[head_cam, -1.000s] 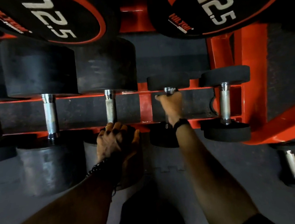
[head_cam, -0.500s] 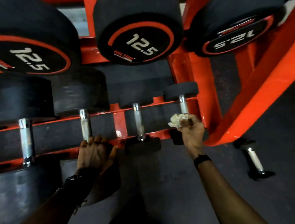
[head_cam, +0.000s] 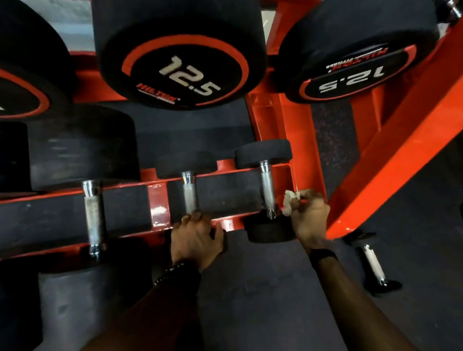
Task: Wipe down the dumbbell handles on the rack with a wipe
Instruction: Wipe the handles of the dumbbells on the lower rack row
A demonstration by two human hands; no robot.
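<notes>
1. The big orange rack (head_cam: 299, 131) holds fat black dumbbells up top, marked 12.5 (head_cam: 186, 76). The lower shelf has a row of dumbbells with shiny handles.

2. The view has slid to the right since a second ago. The rack's right end and its slanted orange leg (head_cam: 404, 139) now fill more of the picture.

3. The left hand (head_cam: 194, 239) used to rest on the near end of a big dumbbell further left. Now it has moved over. It sits on the near end of the small dumbbell whose handle (head_cam: 189, 195) pokes out just above its fingers. The fingers are curled over that end, as if to steady it.

4. The right hand (head_cam: 310, 219) was wrapped round that same small handle a second ago. Half a second ago it was on the last handle (head_cam: 267, 189) with the wipe. Now it has come off and sits just to the right of that handle, near its bottom.

5. The wipe (head_cam: 290, 201) is a little white crumpled ball. The right hand pinches it in its fingertips. It looks just beside the last handle, not round it.

6. I think this means the last handle on this shelf has just had its rub. The handles to the left may be done too.

7. One small dumbbell (head_cam: 374, 266) lies on the floor, away from the rack.
</notes>
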